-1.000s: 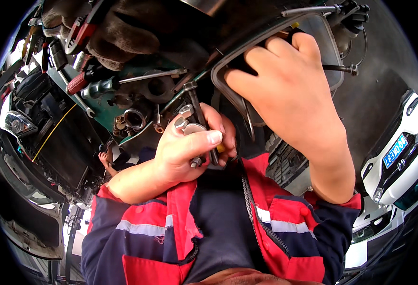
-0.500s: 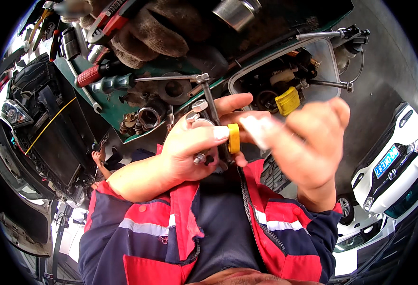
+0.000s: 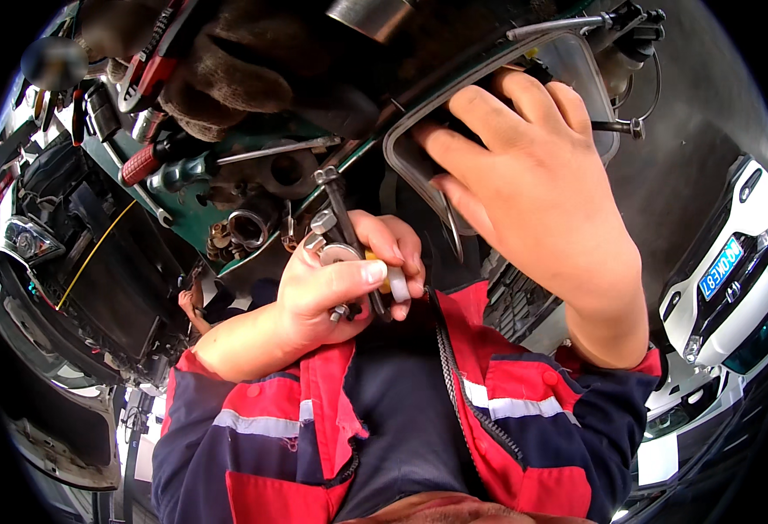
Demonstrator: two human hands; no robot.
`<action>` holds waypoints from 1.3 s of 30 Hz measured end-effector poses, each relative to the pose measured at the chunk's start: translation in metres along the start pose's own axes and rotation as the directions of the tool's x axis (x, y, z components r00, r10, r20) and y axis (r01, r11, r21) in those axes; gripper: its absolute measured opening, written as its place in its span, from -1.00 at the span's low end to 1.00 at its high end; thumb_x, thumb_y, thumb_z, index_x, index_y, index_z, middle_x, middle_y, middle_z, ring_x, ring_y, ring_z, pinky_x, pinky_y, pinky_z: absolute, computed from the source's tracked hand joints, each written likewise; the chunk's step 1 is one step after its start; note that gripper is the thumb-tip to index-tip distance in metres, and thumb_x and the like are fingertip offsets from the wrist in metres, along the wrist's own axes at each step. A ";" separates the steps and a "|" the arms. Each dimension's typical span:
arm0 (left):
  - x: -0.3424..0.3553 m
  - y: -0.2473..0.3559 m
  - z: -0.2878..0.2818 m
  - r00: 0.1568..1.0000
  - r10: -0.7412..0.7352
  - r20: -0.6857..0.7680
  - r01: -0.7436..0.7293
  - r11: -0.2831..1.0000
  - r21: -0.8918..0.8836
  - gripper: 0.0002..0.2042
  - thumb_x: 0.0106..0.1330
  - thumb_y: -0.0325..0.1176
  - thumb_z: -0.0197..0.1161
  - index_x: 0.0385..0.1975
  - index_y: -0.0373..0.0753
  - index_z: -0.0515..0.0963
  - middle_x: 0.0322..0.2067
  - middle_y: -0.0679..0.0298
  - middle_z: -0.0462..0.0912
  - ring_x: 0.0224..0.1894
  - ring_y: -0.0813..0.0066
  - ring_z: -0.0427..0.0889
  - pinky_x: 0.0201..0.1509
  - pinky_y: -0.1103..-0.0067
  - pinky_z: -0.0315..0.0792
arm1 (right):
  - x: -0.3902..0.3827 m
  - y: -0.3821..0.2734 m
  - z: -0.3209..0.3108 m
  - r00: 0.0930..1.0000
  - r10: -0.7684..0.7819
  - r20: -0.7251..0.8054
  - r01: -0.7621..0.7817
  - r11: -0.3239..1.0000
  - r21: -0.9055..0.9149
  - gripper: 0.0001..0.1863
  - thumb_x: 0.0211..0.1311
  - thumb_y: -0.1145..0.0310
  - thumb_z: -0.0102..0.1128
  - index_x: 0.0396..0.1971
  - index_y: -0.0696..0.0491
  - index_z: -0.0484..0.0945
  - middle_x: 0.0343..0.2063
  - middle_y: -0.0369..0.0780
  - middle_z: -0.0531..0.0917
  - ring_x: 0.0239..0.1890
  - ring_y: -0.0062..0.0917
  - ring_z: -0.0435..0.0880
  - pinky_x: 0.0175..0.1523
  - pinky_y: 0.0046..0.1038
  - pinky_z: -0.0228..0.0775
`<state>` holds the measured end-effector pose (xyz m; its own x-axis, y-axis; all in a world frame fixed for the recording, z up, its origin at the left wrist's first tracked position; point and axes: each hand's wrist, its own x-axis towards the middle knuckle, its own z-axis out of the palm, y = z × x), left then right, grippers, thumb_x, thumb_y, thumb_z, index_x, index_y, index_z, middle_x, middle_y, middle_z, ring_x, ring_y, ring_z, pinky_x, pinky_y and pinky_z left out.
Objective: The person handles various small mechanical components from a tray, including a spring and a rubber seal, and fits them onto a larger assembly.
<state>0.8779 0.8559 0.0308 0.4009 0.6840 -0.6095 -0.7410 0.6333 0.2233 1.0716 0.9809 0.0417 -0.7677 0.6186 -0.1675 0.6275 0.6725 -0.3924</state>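
Observation:
My left hand (image 3: 331, 284) is closed around a bundle of parts: a long dark bolt (image 3: 338, 199), shorter bolts with hex heads (image 3: 323, 222), a round metal piece, a yellow piece and a small whitish piece (image 3: 396, 283). My right hand (image 3: 537, 183) is down in a clear plastic container (image 3: 410, 175) above and to the right of the left one, fingers curled over its contents; what they hold, if anything, is hidden.
A green tray (image 3: 192, 223) holds screwdrivers (image 3: 174, 175), wrenches, pliers, rings and worn gloves (image 3: 235, 65). A car with its bonnet up (image 3: 61, 262) is at left, near another person's arm (image 3: 192, 301). A white car (image 3: 707, 341) stands at right.
My right hand swung down toward my left hand and has returned up into the container. A whitish piece now shows beside the yellow one in my left hand.

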 end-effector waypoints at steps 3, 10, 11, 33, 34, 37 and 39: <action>0.001 0.000 0.000 1.000 0.005 -0.019 -0.005 1.000 -0.021 -0.86 0.19 -0.38 0.18 -0.29 -0.25 0.50 -0.28 0.08 0.45 -0.27 0.21 0.54 -0.41 0.51 0.53 | -0.008 -0.003 0.007 0.999 0.040 -0.037 -0.043 0.996 -0.083 -0.69 -0.14 0.37 0.34 -0.27 -0.07 0.60 -0.07 -0.33 0.51 0.03 -0.40 0.43 0.13 -0.30 0.20; 0.002 -0.001 -0.001 0.999 0.024 -0.028 -0.025 1.000 -0.015 -0.85 0.20 -0.36 0.18 -0.30 -0.25 0.49 -0.28 0.08 0.44 -0.27 0.22 0.54 -0.41 0.51 0.53 | -0.017 0.010 0.009 0.989 0.075 -0.126 -0.079 0.997 -0.023 -0.75 -0.11 0.37 0.32 -0.33 -0.03 0.60 -0.08 -0.30 0.51 0.03 -0.36 0.43 0.13 -0.26 0.23; 0.002 -0.001 -0.001 0.999 0.024 -0.028 -0.024 1.000 -0.015 -0.85 0.20 -0.36 0.18 -0.30 -0.25 0.49 -0.28 0.08 0.44 -0.27 0.22 0.54 -0.41 0.51 0.53 | -0.017 0.010 0.009 0.989 0.076 -0.126 -0.080 0.997 -0.023 -0.75 -0.11 0.37 0.32 -0.33 -0.03 0.60 -0.08 -0.30 0.51 0.03 -0.36 0.43 0.13 -0.26 0.23; -0.001 -0.002 -0.005 0.999 0.040 -0.022 -0.042 0.993 -0.114 -0.88 0.22 -0.47 0.17 -0.29 -0.35 0.51 -0.26 -0.01 0.51 -0.24 0.22 0.62 -0.37 0.51 0.56 | -0.026 0.012 -0.004 0.974 0.115 -0.196 -0.110 0.993 0.036 -0.67 -0.21 0.60 0.24 -0.30 0.12 0.62 -0.18 -0.16 0.59 -0.17 -0.23 0.54 -0.07 -0.28 0.39; -0.001 -0.002 -0.005 0.999 0.040 -0.021 -0.042 0.994 -0.103 -0.88 0.22 -0.47 0.17 -0.29 -0.35 0.51 -0.25 -0.01 0.51 -0.24 0.22 0.62 -0.37 0.51 0.56 | -0.027 0.012 -0.004 0.975 0.119 -0.186 -0.113 0.993 0.038 -0.68 -0.20 0.59 0.25 -0.30 0.10 0.63 -0.15 -0.16 0.58 -0.14 -0.24 0.53 -0.05 -0.28 0.38; -0.001 -0.003 -0.006 0.999 0.044 -0.019 -0.045 0.994 -0.096 -0.88 0.22 -0.47 0.17 -0.29 -0.34 0.51 -0.26 -0.01 0.51 -0.24 0.21 0.62 -0.37 0.50 0.56 | -0.025 0.007 -0.007 0.977 0.132 -0.168 -0.126 0.991 0.043 -0.70 -0.17 0.52 0.29 -0.29 0.05 0.64 -0.11 -0.17 0.57 -0.09 -0.26 0.51 0.00 -0.26 0.33; 0.000 -0.003 -0.006 0.999 0.033 -0.030 -0.034 0.999 -0.040 -0.86 0.21 -0.41 0.18 -0.29 -0.30 0.50 -0.26 0.02 0.49 -0.25 0.20 0.59 -0.40 0.50 0.54 | -0.019 0.000 -0.008 0.977 0.144 -0.159 -0.139 0.989 0.045 -0.70 -0.15 0.46 0.33 -0.29 0.02 0.64 -0.10 -0.19 0.57 -0.06 -0.28 0.50 0.03 -0.26 0.30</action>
<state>0.8770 0.8518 0.0262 0.3602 0.6931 -0.6244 -0.7751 0.5948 0.2131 1.0874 0.9727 0.0524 -0.6386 0.7657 -0.0768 0.7215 0.5611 -0.4057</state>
